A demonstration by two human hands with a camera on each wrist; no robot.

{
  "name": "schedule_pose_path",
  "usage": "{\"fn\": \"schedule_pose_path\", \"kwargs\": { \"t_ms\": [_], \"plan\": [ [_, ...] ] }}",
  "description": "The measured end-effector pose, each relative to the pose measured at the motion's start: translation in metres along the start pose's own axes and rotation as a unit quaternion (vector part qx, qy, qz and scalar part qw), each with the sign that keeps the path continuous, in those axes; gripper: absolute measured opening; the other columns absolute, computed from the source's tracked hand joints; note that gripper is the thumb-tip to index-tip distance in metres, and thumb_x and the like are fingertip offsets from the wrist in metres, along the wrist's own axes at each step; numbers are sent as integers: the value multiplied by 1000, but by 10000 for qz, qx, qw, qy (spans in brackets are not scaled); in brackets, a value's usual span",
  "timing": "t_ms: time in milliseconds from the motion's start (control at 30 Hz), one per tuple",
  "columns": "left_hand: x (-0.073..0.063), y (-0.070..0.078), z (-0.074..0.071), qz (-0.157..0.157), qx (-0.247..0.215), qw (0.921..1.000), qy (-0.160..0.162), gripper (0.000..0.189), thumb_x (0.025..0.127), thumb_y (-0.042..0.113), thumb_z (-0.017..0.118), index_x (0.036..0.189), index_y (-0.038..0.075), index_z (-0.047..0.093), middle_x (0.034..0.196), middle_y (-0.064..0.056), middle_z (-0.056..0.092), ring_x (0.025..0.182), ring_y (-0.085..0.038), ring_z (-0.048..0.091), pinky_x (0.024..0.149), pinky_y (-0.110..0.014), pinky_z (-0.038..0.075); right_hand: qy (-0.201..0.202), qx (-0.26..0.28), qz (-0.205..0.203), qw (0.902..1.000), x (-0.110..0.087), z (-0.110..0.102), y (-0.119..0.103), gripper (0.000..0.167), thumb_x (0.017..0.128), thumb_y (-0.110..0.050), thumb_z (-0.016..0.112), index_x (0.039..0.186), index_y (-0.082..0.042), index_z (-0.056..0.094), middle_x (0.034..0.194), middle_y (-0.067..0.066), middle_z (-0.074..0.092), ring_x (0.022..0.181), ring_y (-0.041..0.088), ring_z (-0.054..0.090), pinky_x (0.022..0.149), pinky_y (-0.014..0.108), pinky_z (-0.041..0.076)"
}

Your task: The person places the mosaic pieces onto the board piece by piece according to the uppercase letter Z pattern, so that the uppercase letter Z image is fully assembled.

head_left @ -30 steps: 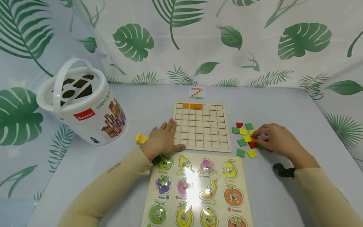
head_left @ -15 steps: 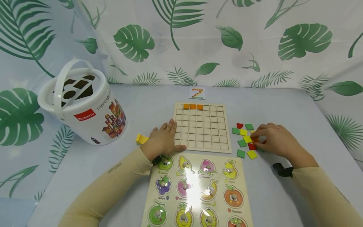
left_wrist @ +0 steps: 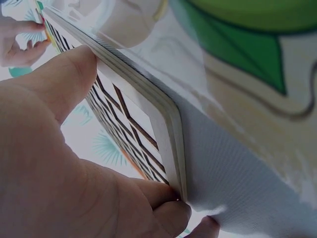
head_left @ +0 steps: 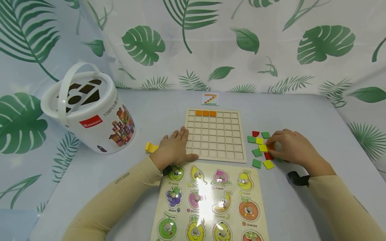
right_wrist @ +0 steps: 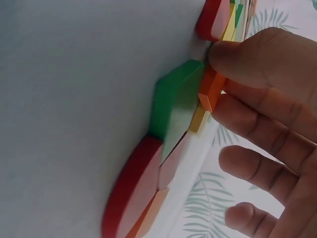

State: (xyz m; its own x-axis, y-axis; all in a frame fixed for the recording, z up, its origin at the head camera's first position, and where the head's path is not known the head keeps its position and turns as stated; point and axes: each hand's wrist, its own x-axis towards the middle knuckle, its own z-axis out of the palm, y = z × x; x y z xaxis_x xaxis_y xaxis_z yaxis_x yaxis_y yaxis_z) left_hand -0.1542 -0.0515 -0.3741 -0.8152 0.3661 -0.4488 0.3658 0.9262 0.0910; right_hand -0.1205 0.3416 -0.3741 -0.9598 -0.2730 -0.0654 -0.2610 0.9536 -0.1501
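My left hand [head_left: 173,149] lies at the left edge of a wooden grid board [head_left: 217,136]. Its thumb [left_wrist: 74,74] touches the near edge, and the fingers spread along the side, fairly straight. Three orange tiles [head_left: 206,113] fill cells in the board's far row. To the right, my right hand [head_left: 291,147] bends over a loose group of small tiles, pinching an orange tile [right_wrist: 212,90] between thumb and fingertips. Around it lie yellow tiles [head_left: 263,148], green tiles [head_left: 257,163] and red pieces [head_left: 255,134]. The palm hides part of the group in the head view.
A fruit peg puzzle [head_left: 209,187] with strong glare sits just in front of the grid board. Behind the board lies a small pattern card [head_left: 210,99]. At left stand a white handled bucket [head_left: 101,134] and a yellow curved block [head_left: 151,147]. Leaf-print cloth hangs behind.
The right hand and wrist have shifted slightly left, with the fingers staying at the orange tile in the group. My left hand keeps its place on the board.
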Motion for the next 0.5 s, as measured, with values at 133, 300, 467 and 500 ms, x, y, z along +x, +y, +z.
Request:
{"fn": "schedule_pose_path", "kwargs": {
  "t_ms": [133,300,467,500],
  "plan": [
    [0,0,0,2,-13,10000,-2,110,95,78,48,168,9,1,177,-9,-1,164,-33,15,130,-58,22,12,-51,19,10000,7,-3,-4,22,80,-21,87,100,-13,83,106,9,78,98,30,61,87,53,53],
    [1,0,1,-11,18,10000,-2,111,95,78,48,168,9,1,177,-8,-1,164,-32,15,131,-57,22,-39,-2,17,10000,19,-8,-10,25,82,-24,87,103,-12,82,107,9,77,99,30,60,87,52,54],
    [2,0,2,-18,-12,10000,31,111,95,78,49,168,9,1,177,-8,-1,164,-32,15,131,-57,22,13,93,-45,9999,31,-11,-18,26,83,-23,86,105,-10,81,109,10,75,102,30,59,85,53,58],
    [2,0,2,-16,-21,10000,37,111,95,78,49,168,9,1,177,-8,-1,164,-32,15,131,-57,22,19,107,-46,9999,34,-11,-20,25,84,-23,86,105,-11,81,109,10,74,102,29,59,84,51,59]
  ]
}}
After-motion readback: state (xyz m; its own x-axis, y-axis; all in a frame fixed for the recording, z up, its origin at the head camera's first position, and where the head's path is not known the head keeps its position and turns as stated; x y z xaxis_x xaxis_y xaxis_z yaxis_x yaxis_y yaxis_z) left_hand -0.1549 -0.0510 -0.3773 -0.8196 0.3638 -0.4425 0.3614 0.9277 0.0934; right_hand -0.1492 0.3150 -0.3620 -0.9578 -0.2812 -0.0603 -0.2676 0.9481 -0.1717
